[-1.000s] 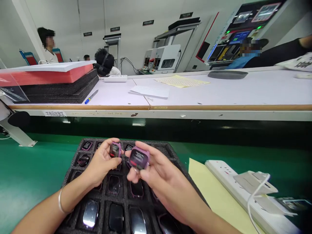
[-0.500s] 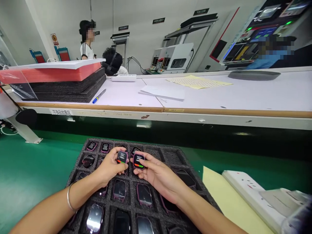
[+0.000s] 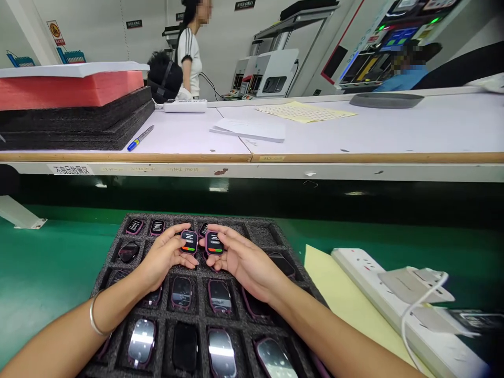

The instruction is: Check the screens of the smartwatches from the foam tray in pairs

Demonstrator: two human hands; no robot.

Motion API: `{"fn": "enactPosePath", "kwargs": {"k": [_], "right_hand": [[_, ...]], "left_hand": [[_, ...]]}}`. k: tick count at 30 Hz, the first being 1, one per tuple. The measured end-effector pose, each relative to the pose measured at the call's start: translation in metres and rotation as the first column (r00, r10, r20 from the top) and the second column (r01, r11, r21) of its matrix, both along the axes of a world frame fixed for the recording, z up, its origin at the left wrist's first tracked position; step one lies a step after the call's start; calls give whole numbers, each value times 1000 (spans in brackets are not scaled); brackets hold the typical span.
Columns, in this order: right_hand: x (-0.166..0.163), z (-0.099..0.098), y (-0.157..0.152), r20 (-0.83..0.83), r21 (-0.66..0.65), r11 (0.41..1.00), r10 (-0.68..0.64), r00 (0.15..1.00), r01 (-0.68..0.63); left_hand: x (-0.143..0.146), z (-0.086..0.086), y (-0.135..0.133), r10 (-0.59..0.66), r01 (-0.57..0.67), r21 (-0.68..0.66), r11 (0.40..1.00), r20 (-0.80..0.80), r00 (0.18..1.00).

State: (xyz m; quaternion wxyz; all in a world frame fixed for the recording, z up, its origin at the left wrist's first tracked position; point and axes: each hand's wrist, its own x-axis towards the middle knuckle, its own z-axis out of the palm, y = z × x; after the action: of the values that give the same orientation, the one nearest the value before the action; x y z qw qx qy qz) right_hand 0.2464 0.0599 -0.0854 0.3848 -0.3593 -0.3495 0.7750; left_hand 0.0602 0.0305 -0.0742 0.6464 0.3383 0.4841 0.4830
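Between its fingers and thumb, my left hand (image 3: 167, 255) is closed on a purple-rimmed smartwatch (image 3: 189, 242) without a strap. A second smartwatch (image 3: 214, 243) of the same kind sits in the closed fingers of my right hand (image 3: 247, 262), just beside the first. Both screens are lit, with white text above a red and green band. Underneath lies a black foam tray (image 3: 200, 325) whose compartments hold several more watches. Two in the far left corner, including one watch (image 3: 157, 227), show lit text; most others have dark, glossy screens. My hands and forearms hide part of the tray.
Right of the tray are a yellow sheet (image 3: 334, 283) and a white power strip (image 3: 378, 294) with a plugged-in charger and cable. A white shelf (image 3: 315, 134) beyond carries stacked foam (image 3: 74, 123), a pen (image 3: 140, 138), papers (image 3: 248, 129) and a grey dish (image 3: 386, 100). Several people are behind it.
My view has shifted, bringing more of the power strip into sight. Both watches stay in my hands; my right thumb has moved off its screen's middle. The standing person has moved right.
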Motion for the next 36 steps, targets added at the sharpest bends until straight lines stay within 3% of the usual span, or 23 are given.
{"fn": "enactPosePath", "kwargs": {"k": [10,20,36], "right_hand": [[0,2,-1,22,54,998,24,999,-25],[0,3,-3,21,53,998,46,999,-47],[0,2,-3,14,80,996,50,999,-51]], "left_hand": [[-2,-2,0,37,-39,54,998,28,999],[-2,-4,-3,3,1,134,991,-29,1000],[-2,-7,-2,-16,25,156,987,-57,998]]}}
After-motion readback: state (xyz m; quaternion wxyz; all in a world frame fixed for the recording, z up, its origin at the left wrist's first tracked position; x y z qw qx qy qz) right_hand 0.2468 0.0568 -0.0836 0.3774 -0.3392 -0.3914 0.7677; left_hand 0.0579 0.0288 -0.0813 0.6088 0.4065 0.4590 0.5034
